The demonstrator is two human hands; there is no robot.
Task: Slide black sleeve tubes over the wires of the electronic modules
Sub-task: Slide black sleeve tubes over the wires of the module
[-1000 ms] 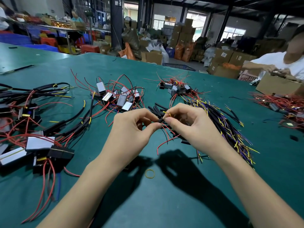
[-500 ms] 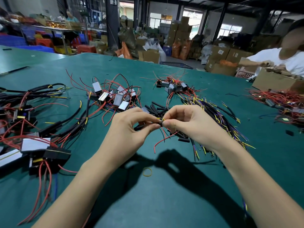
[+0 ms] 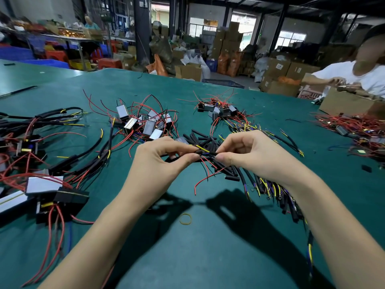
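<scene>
Above the green table [image 3: 208,247], my left hand [image 3: 160,163] pinches a black sleeve tube [image 3: 195,151] between thumb and fingers. A yellow wire [image 3: 202,148] sticks out of its right end. My right hand [image 3: 250,157] pinches another short black tube and the wire ends [image 3: 212,153] right beside it. A thin red wire [image 3: 205,179] hangs down from between the hands. Loose black sleeve tubes [image 3: 200,137] lie just behind the hands. Whatever module these wires belong to is hidden by my hands.
Silver modules with red wires [image 3: 145,124] lie behind my left hand, a second cluster [image 3: 218,110] farther back. Sleeved assemblies [image 3: 52,184] crowd the left, sleeved wire bundles [image 3: 268,186] run under my right wrist. A yellow rubber band [image 3: 185,219] lies near. Another person [image 3: 358,78] works at a cardboard box [image 3: 350,103].
My hands stayed pinched together over the tube pile while the yellow wire came further out of the tube's right end. The view tilted a little.
</scene>
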